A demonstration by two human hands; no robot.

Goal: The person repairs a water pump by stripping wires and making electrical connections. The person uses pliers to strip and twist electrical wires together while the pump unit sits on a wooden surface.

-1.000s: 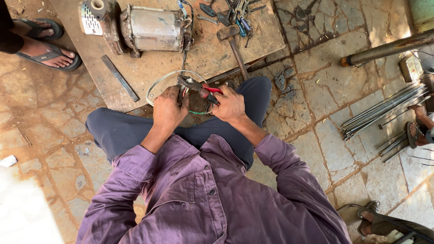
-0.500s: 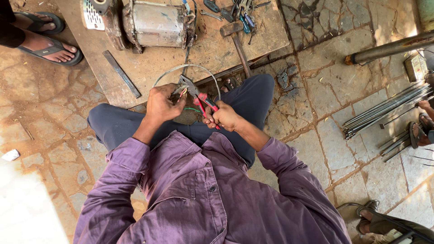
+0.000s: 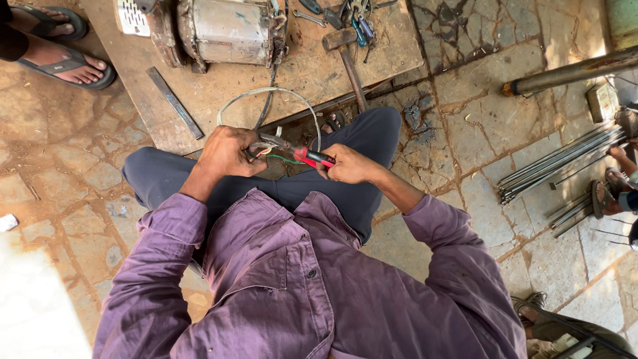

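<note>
L hand (image 3: 226, 153) fingers clench grey looped cable (image 3: 266, 93); R hand (image 3: 349, 164) squeezes red-handled pliers (image 3: 302, 154).

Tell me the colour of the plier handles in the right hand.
Red-handled metal pliers, black trim, head view.

The left hand (image 3: 226, 154) and right hand (image 3: 347, 164) sit side by side above the lap, with the pliers (image 3: 296, 151) spanning the gap between their fingers. A loop of cable (image 3: 266, 93) arches just beyond the fingertips and runs on to the motor (image 3: 229, 28), which lies on the board (image 3: 312, 70) farther ahead. The flat bar (image 3: 174, 102) lies on the board beyond and left of the left fingers. The hammer (image 3: 347, 56) lies beyond the right fingers, its handle pointing back toward them. Well right of the right fingers, a bundle of rods (image 3: 558, 163) lies on the stone floor (image 3: 465, 126). Far left, beyond the board, 2 sandalled feet (image 3: 63, 50) rest on the floor.
</note>
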